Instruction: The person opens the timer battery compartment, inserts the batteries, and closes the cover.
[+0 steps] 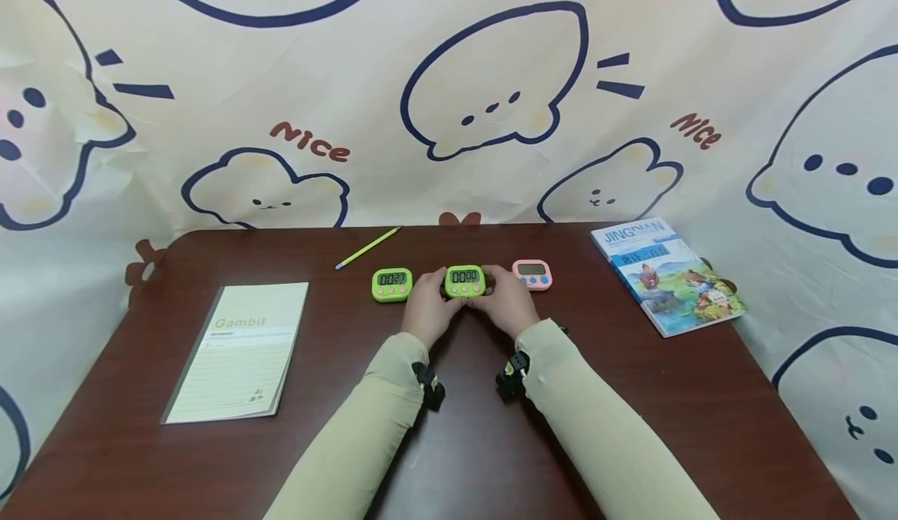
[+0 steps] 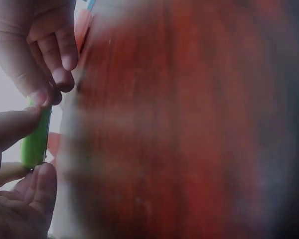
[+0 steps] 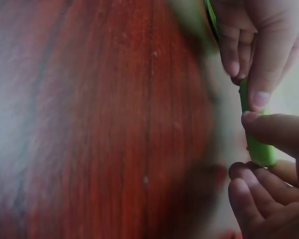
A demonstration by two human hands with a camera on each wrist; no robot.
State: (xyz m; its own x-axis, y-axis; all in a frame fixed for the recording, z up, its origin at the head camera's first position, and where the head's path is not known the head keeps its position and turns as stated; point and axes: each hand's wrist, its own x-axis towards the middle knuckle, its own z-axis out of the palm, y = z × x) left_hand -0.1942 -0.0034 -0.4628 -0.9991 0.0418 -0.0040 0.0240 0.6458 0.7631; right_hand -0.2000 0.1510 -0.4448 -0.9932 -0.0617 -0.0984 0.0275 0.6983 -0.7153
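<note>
Both hands hold one green digital timer (image 1: 465,281) between them, its display facing the head camera and reading zeros. My left hand (image 1: 429,306) grips its left side, thumb at the lower edge. From the right, my right hand (image 1: 508,302) grips the opposite side, and the two thumbs nearly meet below the buttons. In the left wrist view the green timer (image 2: 36,142) shows edge-on between the fingers; the right wrist view shows the timer's edge (image 3: 259,147) likewise. A second green timer (image 1: 392,285) stands just left of my left hand. A pink timer (image 1: 533,275) is beside my right hand, partly covered by it.
A yellow-green pencil (image 1: 368,248) lies near the table's back edge. On the left lies a Gambit notebook (image 1: 242,356), and at the right rear a book with an illustrated cover (image 1: 669,278). Behind the brown table (image 1: 449,450) hangs a printed cloth (image 1: 379,83).
</note>
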